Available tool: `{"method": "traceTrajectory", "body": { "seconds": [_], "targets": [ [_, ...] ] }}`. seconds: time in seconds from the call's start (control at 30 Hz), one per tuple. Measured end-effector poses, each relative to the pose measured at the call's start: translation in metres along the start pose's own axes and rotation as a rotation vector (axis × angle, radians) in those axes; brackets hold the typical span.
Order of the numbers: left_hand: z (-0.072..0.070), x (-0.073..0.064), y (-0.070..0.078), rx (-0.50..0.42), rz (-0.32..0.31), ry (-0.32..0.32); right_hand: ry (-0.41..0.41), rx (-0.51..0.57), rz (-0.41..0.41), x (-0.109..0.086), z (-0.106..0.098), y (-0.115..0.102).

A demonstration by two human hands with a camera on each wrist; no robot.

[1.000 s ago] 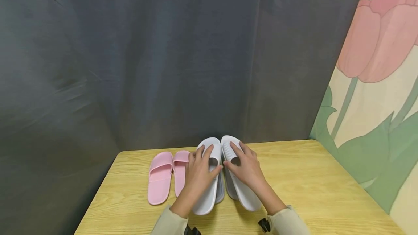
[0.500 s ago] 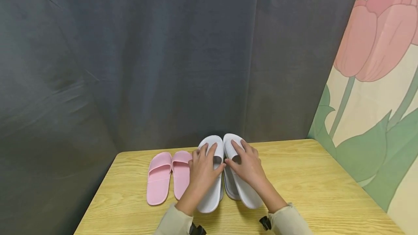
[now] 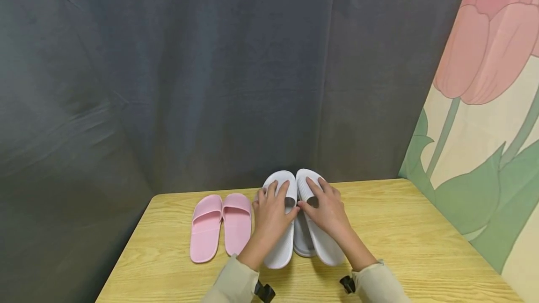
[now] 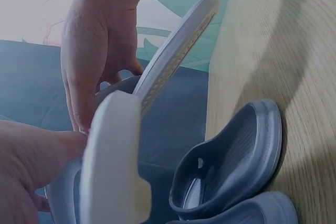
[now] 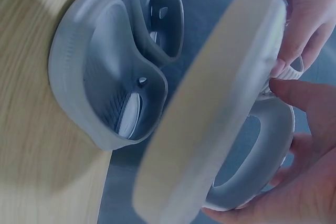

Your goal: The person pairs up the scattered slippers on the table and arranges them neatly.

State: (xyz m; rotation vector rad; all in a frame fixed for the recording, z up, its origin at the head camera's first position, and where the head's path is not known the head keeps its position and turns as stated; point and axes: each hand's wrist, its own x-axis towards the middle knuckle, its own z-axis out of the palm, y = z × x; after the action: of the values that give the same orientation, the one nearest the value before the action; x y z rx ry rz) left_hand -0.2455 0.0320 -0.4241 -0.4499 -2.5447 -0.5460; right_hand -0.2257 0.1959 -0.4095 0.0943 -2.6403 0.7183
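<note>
In the head view my left hand grips a white slide slipper, fingers over its ribbed strap and thumb at the inner edge. Its twin, another white slipper, is gripped the same way by my right hand. The toes lie close together while the heels spread apart. Both wrist views show these slippers raised off the table, soles tilted. Below them a pair of grey slippers stands on the wood; one grey slipper shows well in the right wrist view, and mostly hidden from the head.
Left of my hands, two pink slippers lie side by side on the wooden table. A dark grey curtain hangs behind the back edge. The wall at right bears painted tulips.
Both hands have shifted right and slightly farther back with the white slippers, keeping their grip. More of the right pink slipper shows now. The pink pair has stayed in place.
</note>
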Motion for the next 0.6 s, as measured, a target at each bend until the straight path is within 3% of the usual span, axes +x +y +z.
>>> {"method": "traceTrajectory", "body": {
  "seconds": [0.3,0.6],
  "targets": [
    [0.007,0.009,0.010,-0.010,-0.010,-0.021,0.019,-0.013,-0.001,0.005,-0.005,0.010],
    [0.021,0.015,0.023,0.009,-0.013,-0.060,-0.032,-0.015,0.049,0.005,-0.011,0.024]
  ]
}}
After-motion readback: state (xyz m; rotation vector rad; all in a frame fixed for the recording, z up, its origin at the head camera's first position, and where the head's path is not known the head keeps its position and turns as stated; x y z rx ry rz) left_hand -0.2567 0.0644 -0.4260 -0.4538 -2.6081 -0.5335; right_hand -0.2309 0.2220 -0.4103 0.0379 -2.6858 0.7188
